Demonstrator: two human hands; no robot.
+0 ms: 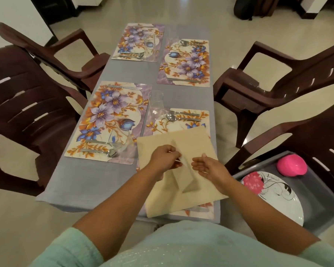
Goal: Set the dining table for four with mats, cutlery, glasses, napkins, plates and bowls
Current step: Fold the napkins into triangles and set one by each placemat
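The person stood at the near end of the long grey-clothed table (89, 182), both forearms reaching out over the near right mat (181, 126). A beige napkin (197, 143) lay spread flat over that mat, covering most of it, and a second, folded piece of the same cloth (187, 180) hung between the hands. The left hand (165, 158) had its fingers curled, pinching the top of the folded cloth. The right hand (206, 164) was held just beside it, fingers straight and loose, gripping nothing that I could see. Beyond the napkin a fork and spoon (174, 115) rested on the mat's far edge, with a tall clear glass (155, 104) standing just to their left. Three more flowered mats lay further along, each with cutlery. On the brown chair to the right sat a grey tray (316, 199) holding a white plate (272, 193) with a pink flower and an upturned pink bowl (292, 165).
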